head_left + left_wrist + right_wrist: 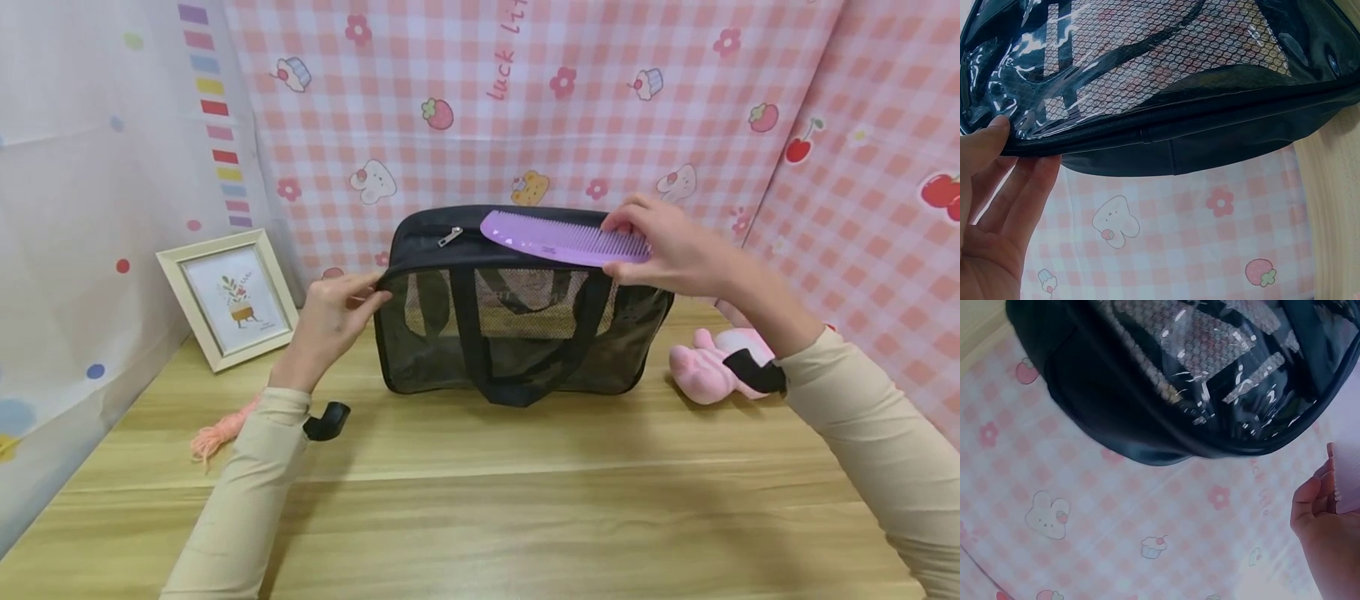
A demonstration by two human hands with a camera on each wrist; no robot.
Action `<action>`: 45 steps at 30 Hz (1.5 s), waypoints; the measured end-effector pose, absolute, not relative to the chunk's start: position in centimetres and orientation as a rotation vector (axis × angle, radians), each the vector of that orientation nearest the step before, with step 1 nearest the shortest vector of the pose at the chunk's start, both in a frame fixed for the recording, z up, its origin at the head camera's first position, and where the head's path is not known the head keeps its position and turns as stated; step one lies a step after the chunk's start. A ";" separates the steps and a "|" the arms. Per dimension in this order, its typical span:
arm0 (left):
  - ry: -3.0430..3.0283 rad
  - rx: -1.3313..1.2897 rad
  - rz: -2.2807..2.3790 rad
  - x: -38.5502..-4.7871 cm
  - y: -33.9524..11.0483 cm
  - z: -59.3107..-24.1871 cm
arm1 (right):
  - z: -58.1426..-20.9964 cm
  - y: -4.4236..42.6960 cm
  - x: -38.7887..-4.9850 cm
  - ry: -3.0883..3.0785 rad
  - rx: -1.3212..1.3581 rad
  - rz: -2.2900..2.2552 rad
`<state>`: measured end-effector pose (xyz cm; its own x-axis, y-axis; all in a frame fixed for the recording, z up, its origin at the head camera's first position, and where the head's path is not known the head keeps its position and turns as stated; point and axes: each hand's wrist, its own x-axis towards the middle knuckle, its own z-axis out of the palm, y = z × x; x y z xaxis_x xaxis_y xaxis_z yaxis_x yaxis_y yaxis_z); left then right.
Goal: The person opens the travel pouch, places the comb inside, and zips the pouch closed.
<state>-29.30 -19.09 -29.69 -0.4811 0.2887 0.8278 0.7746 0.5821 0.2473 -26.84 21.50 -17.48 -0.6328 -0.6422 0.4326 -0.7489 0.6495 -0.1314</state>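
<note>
A black bag (427,358) with clear, mesh-backed sides and dark straps stands upright on the wooden table. Its silver zipper pull (451,237) lies on the top toward the left. My left hand (330,321) pinches the bag's upper left corner; in the left wrist view the thumb lies on the clear panel and the fingers behind the edge. A purple comb (540,236) is held by its right end in my right hand (667,246), over the bag's top, teeth facing up and away. In the right wrist view the comb (1349,456) shows only partly at the right edge.
A framed plant picture (232,300) leans at the left back. Peach-coloured yarn (221,433) lies partly behind my left sleeve. A pink plush toy (705,367) sits right of the bag, partly hidden by my right wrist strap. Pink checked cloth (480,125) hangs behind.
</note>
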 end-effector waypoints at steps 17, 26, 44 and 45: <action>-2.039 -0.841 -0.837 -29.3 -18.9 -29.7 | -14.4 21.7 -27.5 -2.842 1.165 0.392; -2.022 -0.843 -0.837 -29.4 -18.9 -29.8 | -13.2 22.0 -27.6 -3.016 1.130 0.412; -2.025 -0.840 -0.836 -29.4 -19.1 -29.8 | -12.1 18.5 -30.2 -3.162 1.134 0.238; -2.025 -0.844 -0.833 -29.5 -19.1 -29.8 | -12.1 18.5 -30.3 -3.165 1.125 0.235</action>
